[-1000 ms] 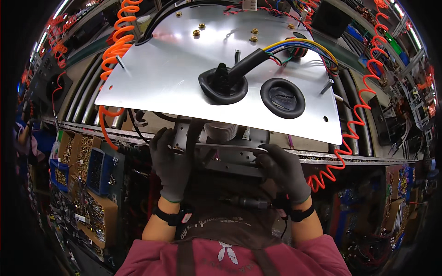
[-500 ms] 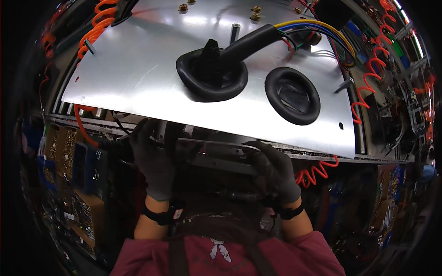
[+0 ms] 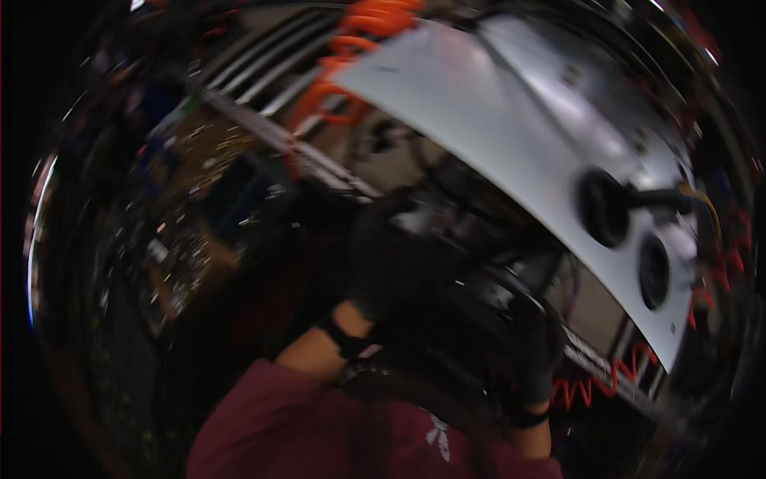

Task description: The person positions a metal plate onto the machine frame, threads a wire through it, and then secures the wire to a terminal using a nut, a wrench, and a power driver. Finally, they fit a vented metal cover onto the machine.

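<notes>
Motion blur and shadow soften the whole view. My left hand [image 3: 395,259], in a dark glove, is at the near side of a big metal panel [image 3: 455,108], with its fingers curled. Lower and to the right, my right hand [image 3: 531,343] is gloved too, its fingers mostly lost in the dark. Between the two hands runs a long dark metal part [image 3: 507,279] with a thin bright edge; both hands appear to grip its ends. Its exact kind cannot be made out. Two black rubber rings, a left one [image 3: 604,209] with a cable sleeve and a right one [image 3: 654,271], sit on the panel.
An orange coiled hose [image 3: 343,104] hangs by the panel's far left corner, over a roller conveyor [image 3: 275,60]. A red coiled hose [image 3: 586,391] lies near its right end. Bins of small shiny hardware [image 3: 207,160] stand at the left.
My view has swung left, so the panel now sits tilted at the upper right. Both hands, with the long metal part between them, appear farther back from the panel's edge.
</notes>
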`<state>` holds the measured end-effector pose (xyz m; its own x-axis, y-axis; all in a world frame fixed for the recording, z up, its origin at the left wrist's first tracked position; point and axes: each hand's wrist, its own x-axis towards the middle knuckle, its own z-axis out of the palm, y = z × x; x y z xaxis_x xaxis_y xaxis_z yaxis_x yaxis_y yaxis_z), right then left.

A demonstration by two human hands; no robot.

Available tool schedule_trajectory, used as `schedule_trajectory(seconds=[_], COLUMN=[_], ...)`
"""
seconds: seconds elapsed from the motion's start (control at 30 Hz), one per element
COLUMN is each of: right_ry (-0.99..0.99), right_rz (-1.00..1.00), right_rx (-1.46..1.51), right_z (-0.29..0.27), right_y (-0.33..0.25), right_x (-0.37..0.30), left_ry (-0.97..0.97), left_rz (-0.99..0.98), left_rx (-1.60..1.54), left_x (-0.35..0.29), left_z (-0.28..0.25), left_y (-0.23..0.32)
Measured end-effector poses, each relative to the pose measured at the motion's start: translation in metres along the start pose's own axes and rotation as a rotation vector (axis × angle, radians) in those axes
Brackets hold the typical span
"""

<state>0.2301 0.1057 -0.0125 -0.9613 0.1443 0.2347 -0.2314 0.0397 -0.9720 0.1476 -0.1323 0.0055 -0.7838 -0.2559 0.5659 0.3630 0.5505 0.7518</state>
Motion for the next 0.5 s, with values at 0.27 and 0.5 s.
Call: schedule_trajectory(seconds=[0.27,0.5], right_ry=[0.091,0.031], right_rz=[-0.387,-0.139], right_rx=[-0.727,-0.316], right_z=[0.043,0.077], right_y=[-0.006,0.004], right_x=[0.030,0.042], left_ry=[0.056,-0.207], left_rz=[0.062,-0.029], left_rx=[0.049,0.081], left_x=[0.032,0.087], left_z=[-0.009,-0.015], left_y=[-0.018,-0.063])
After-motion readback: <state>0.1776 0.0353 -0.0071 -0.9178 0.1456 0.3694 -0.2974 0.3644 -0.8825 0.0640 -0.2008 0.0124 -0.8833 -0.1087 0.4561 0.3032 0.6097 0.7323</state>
